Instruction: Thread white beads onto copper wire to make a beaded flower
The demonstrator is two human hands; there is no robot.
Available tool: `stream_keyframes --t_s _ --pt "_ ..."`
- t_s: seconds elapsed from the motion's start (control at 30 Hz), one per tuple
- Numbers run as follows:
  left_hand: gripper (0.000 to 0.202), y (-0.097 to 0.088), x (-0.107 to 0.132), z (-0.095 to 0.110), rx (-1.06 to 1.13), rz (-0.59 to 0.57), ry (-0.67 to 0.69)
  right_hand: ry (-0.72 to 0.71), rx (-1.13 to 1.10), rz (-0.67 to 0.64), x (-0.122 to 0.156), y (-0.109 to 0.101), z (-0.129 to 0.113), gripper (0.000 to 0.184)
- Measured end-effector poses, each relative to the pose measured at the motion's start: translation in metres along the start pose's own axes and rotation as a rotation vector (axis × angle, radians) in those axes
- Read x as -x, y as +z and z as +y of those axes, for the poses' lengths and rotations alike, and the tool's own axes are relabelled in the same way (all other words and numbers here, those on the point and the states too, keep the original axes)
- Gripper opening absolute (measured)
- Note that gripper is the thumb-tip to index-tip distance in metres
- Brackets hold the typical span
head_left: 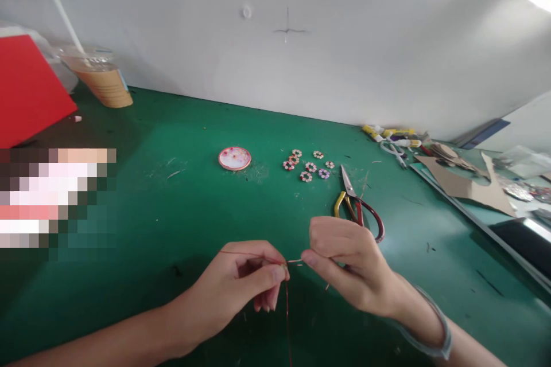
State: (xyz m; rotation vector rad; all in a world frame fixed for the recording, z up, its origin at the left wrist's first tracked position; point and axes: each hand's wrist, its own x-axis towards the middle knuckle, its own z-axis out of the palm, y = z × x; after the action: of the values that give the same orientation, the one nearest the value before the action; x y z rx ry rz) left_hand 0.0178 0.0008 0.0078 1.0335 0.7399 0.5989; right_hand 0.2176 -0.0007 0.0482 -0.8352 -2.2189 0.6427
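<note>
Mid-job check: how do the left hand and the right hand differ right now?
Lower fingers of the left hand hang below its thumb; the right hand has its fingers curled in. The left wrist is bare, while the right wears a pale band. The left is clear of the scissors; the right partly hides them. Both hold thin reddish strands.

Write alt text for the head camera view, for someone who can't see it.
A person's left hand and right hand pinch a thin reddish strand over a green table. Beyond them lie a red-rimmed dish of tiny pieces, a cluster of small flower-shaped rings and scissors, with a cup and straw at the back left.
</note>
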Motion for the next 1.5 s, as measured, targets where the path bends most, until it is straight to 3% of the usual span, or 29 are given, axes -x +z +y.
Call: stream_keyframes --t_s 0.33,0.6,0.77,1.03,1.23,1.3,1.37,1.43,1.5 --pt "0.016 0.001 0.0 -0.001 0.004 0.021 -0.006 0.029 -0.06 -0.027 0.0 -0.003 0.003 0.038" --pt "0.019 0.001 0.001 -0.001 -0.005 0.08 0.003 -0.111 0.087 0.053 0.006 0.006 0.002 0.035" --pt "0.02 0.0 0.0 -0.003 0.046 0.056 -0.001 -0.172 0.122 0.102 0.01 0.008 0.005 0.034" --pt "0.021 -0.001 -0.001 -0.003 0.097 0.037 0.011 -0.09 0.001 0.134 0.019 0.001 0.005 0.029" --pt "0.02 0.0 -0.002 0.0 -0.017 0.165 0.035 0.189 0.013 0.197 0.041 -0.012 0.003 0.016" --pt "0.021 0.0 -0.003 0.001 -0.016 0.172 0.044 0.239 0.123 0.14 0.046 -0.004 -0.003 0.005" --pt "0.021 0.001 -0.003 0.001 -0.021 0.172 0.047 0.198 0.199 0.066 0.048 0.01 -0.01 0.023" --pt "0.02 0.003 -0.002 0.002 -0.028 0.166 0.046 0.125 0.204 0.109 0.046 0.025 -0.017 0.029" --pt "0.021 0.004 -0.001 0.002 -0.028 0.149 0.04 0.082 0.2 0.194 0.041 0.036 -0.02 0.019"
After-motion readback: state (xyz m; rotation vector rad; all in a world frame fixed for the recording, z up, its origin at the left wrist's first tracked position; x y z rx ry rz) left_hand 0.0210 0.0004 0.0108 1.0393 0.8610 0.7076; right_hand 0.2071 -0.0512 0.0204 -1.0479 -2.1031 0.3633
